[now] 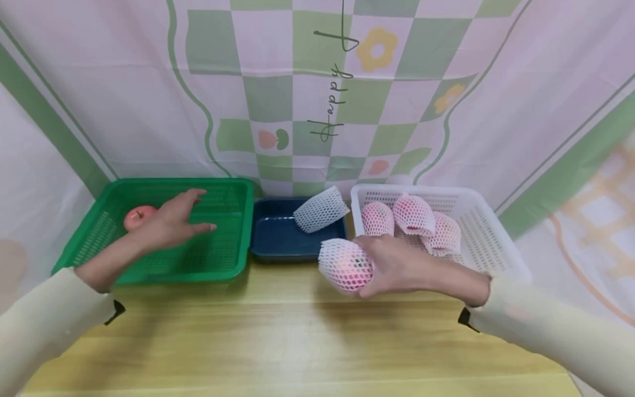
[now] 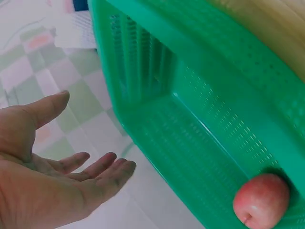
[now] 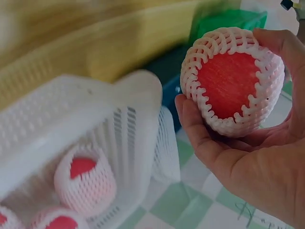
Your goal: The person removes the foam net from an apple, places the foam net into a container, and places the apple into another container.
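Observation:
My right hand (image 1: pixel 397 264) grips a red apple in a white foam net sleeve (image 1: pixel 345 266), held over the table between the blue tray and the white basket. In the right wrist view, red skin shows through the sleeve's open end, with thumb and fingers around its sides. Over the green basket (image 1: pixel 250 231) hovers my left hand (image 1: pixel 171 220), its fingers spread and nothing in them. A bare red apple (image 1: pixel 139 216) lies inside that basket, partly behind the left hand in the head view.
The dark blue tray (image 1: pixel 278 237) between the two baskets holds a loose foam net sleeve (image 1: pixel 321 209), which leans on its right rim. On the right, the white basket (image 1: pixel 496 231) contains three sleeved apples (image 1: pixel 414 214). A checked cloth (image 1: pixel 268 99) hangs behind the wooden table (image 1: pixel 297 336).

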The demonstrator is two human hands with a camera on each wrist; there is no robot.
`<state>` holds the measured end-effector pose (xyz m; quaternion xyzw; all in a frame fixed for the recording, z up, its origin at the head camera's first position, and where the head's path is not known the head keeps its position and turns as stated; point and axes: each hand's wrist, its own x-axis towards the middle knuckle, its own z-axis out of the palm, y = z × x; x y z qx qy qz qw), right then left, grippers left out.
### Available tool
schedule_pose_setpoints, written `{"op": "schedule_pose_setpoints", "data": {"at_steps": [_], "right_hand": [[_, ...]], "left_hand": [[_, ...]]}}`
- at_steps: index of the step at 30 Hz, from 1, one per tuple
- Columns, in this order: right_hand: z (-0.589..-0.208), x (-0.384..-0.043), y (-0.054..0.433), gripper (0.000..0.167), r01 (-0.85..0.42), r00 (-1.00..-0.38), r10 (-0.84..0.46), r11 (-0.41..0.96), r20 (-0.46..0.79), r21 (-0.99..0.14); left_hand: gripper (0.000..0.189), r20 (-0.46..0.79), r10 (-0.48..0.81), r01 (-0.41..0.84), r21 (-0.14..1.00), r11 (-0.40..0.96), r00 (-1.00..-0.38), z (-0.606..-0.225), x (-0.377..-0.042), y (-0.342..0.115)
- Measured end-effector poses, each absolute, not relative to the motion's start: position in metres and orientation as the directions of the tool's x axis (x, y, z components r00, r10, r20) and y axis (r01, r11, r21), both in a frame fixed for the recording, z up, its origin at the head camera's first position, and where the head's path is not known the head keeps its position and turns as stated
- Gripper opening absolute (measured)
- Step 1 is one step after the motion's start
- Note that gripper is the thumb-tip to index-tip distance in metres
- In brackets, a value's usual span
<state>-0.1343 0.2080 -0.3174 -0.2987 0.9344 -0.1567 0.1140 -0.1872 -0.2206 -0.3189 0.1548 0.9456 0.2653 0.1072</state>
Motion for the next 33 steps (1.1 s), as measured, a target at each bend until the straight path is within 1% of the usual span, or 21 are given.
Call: {"op": "schedule_pose_setpoints", "data": {"at_steps": [4,8,14,19,26,33], "right_hand": [[-0.332,-0.130,0.201,0.077,-0.557,-0.760,-0.641,0.730,-0.113,-0.395],[-0.345,-0.127,0.195,0.073,-0.566,-0.738,-0.664,0.705,-0.116,-0.427],[-0.360,-0.121,0.186,0.073,-0.557,-0.735,-0.664,0.707,-0.137,-0.437],[-0.371,-0.116,0.178,0.078,-0.551,-0.735,-0.661,0.712,-0.151,-0.435],[-0.386,-0.113,0.173,0.075,-0.600,-0.707,-0.699,0.672,-0.106,-0.433],[-0.396,-0.110,0.168,0.082,-0.583,-0.715,-0.683,0.702,-0.153,-0.409]], "left_hand": [[0.076,-0.045,0.399,0.299,0.586,0.753,-0.916,-0.323,-0.180,-0.208],[0.070,-0.003,0.423,0.325,0.633,0.702,-0.906,-0.327,-0.171,-0.194],[0.065,0.011,0.444,0.335,0.673,0.660,-0.896,-0.332,-0.158,-0.177],[0.059,0.027,0.465,0.351,0.695,0.628,-0.885,-0.341,-0.147,-0.166],[0.055,0.033,0.504,0.360,0.741,0.567,-0.863,-0.353,-0.135,-0.147],[0.053,0.019,0.530,0.334,0.795,0.506,-0.848,-0.369,-0.124,-0.130]]}}
